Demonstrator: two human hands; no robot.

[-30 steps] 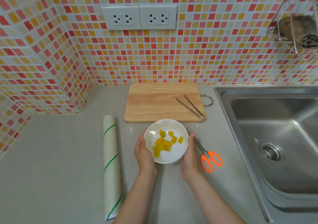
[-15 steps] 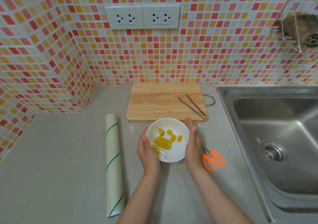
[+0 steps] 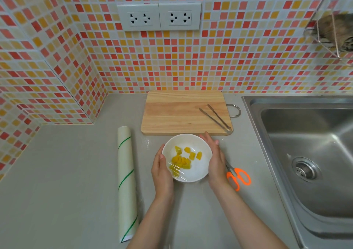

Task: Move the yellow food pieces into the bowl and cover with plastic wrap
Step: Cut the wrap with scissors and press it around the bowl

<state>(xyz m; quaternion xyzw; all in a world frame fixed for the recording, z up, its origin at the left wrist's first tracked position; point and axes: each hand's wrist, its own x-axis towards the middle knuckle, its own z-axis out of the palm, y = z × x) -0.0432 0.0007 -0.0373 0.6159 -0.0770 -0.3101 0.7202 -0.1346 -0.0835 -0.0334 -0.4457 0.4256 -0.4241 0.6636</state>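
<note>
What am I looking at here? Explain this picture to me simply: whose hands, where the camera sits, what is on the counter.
No machine here: a person wears a camera on the head, looking down at their own bare hands. The left hand and right hand press against the sides of a round white bowl of yellow food pieces, with clear plastic wrap glinting over it. On the grey counter lie a pale roll of wrap with green lines, orange-handled scissors, and a wooden cutting board carrying metal tongs. A steel sink sits to the right.
</note>
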